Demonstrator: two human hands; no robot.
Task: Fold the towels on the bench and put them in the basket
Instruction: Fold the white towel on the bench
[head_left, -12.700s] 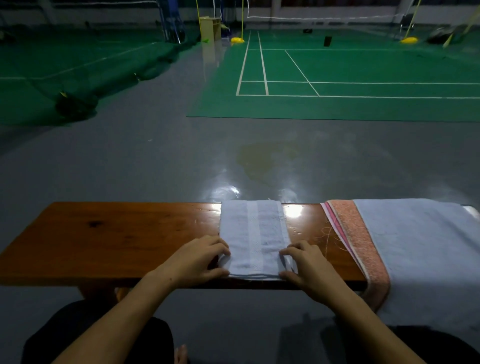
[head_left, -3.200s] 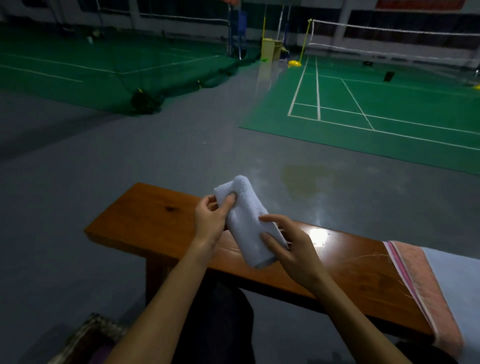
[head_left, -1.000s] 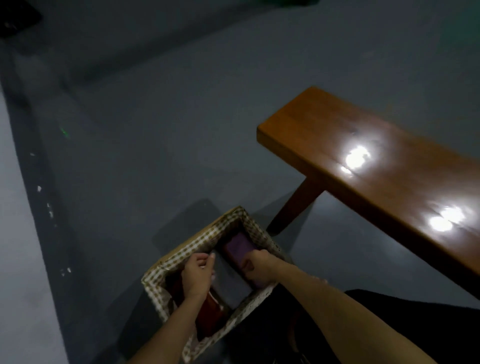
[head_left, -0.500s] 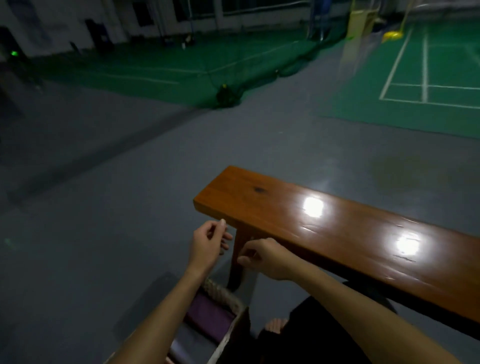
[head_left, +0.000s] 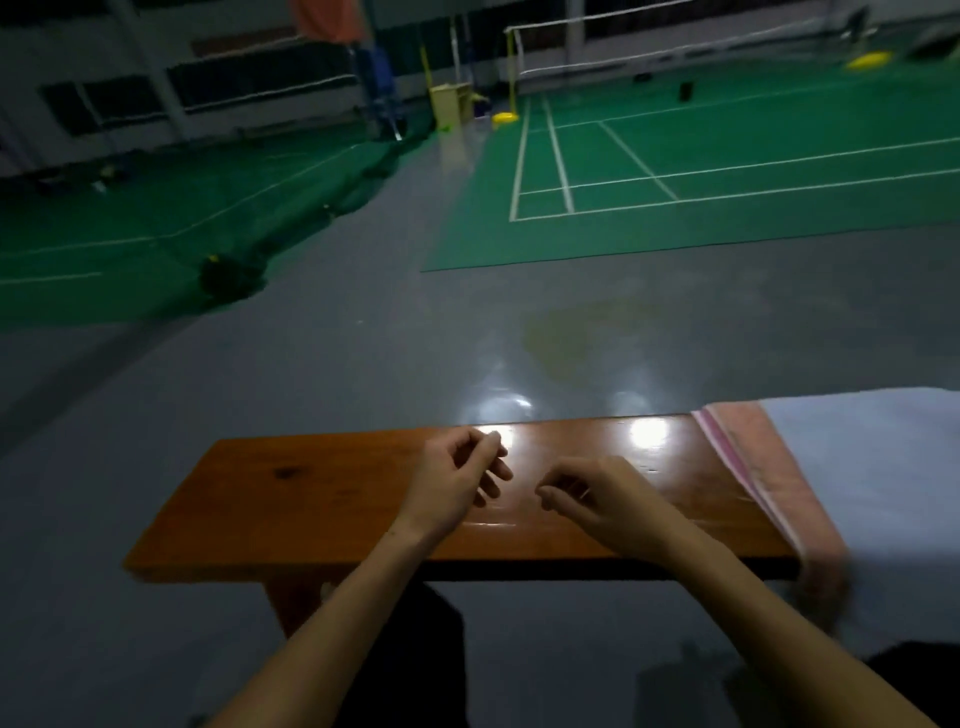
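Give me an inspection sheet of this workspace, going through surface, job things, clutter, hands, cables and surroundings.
Surface: glossy brown wooden bench, lamp glare on top.
Job's things: pale blue towel with pink striped border draped unfolded over the bench's right end; basket out of view.
Clutter: nothing seen.
Hands: left hand and right hand over the bench, fingers loosely curled, holding nothing.
Cables: nothing seen.
Surroundings: grey floor, green badminton courts, nets.

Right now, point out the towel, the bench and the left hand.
towel (head_left: 878, 478), head view, on its pale blue middle.
bench (head_left: 311, 499), head view, on the bare wooden top.
left hand (head_left: 457, 483), head view, on the back of the hand.
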